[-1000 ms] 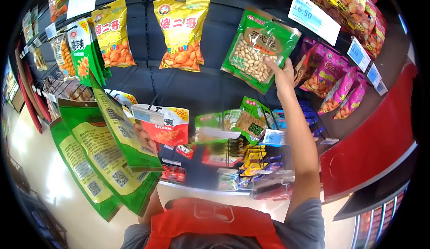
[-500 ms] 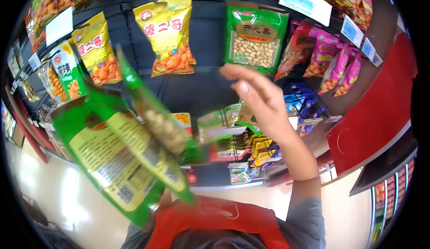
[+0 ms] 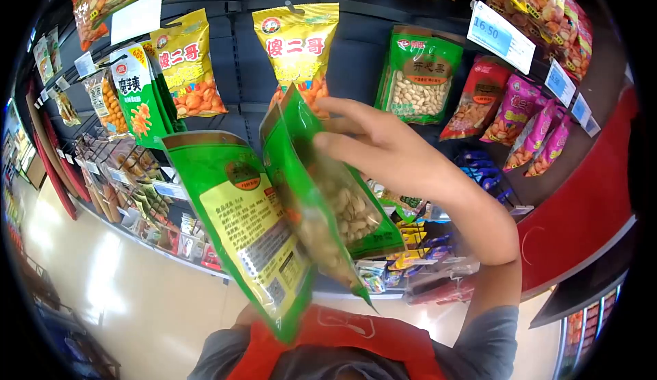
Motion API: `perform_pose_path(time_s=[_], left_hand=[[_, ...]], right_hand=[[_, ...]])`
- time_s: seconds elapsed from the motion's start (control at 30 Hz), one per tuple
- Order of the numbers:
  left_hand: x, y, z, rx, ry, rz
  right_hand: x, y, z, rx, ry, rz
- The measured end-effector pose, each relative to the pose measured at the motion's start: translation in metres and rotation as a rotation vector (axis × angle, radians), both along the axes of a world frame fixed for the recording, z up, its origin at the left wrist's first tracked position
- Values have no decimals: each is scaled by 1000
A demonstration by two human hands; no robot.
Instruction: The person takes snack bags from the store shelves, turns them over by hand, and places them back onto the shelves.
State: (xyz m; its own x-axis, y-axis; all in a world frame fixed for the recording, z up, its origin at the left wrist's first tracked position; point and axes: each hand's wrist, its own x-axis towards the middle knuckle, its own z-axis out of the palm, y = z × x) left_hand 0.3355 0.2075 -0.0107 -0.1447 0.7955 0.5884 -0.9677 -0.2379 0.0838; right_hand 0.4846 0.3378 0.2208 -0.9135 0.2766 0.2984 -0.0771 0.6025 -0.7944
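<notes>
Green pistachio packs fan out in front of my chest. The pistachio pack on the left [image 3: 250, 209] shows its yellow printed back; the pistachio pack on the right [image 3: 356, 212] shows nuts through a clear window. My right hand [image 3: 383, 140] is at the upper edge of the right-hand packs, thumb in front and fingers behind, closed on one. My left hand is hidden behind the packs, with only a bit of the left arm [image 3: 246, 315] showing below; the packs were held up from that side while my right hand was apart. Another pistachio pack [image 3: 419, 82] hangs on the rack beyond.
Yellow peanut-type snack bags [image 3: 295, 51] hang on hooks ahead, with a green and white snack bag [image 3: 137, 99] to the left. Red and purple bags [image 3: 475, 96] hang at right, below a price tag [image 3: 501, 34]. A red panel [image 3: 575, 243] curves along the right.
My right hand has come from open and apart onto the edge of the pistachio packs. The packs have moved right and spread apart, and the view has shifted left.
</notes>
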Motion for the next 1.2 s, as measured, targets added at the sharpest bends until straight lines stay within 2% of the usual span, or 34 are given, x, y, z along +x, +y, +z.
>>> perform_pose_path(time_s=[0.1, 0.17, 0.27, 0.4, 0.43, 0.47, 0.53, 0.7, 0.93, 1.2], left_hand=[[3, 0, -2, -6, 18, -4], [3, 0, -5, -3, 23, -5], [7, -1, -8, -5, 41, -8], [12, 3, -10, 3, 58, -25], [13, 3, -11, 7, 59, -27], [15, 1, -14, 8, 60, -29], [16, 1, -16, 13, 58, -32], [20, 3, -18, 12, 55, -37], [20, 1, -18, 12, 63, -47], [22, -4, -18, 5, 66, -43]], right_hand=[[-6, 7, -14, 56, -76, 98], [3, 3, -18, 121, -116, 33], [21, 1, -21, 153, -36, -24], [48, 16, -37, 151, 352, -150], [58, 18, -36, -54, 355, -277], [65, 23, -33, -166, 504, -263], [79, 40, -35, -219, 692, -354], [94, 68, -42, -155, 921, -498], [101, 73, -33, -102, 977, -567], [101, 75, -26, -212, 990, -549]])
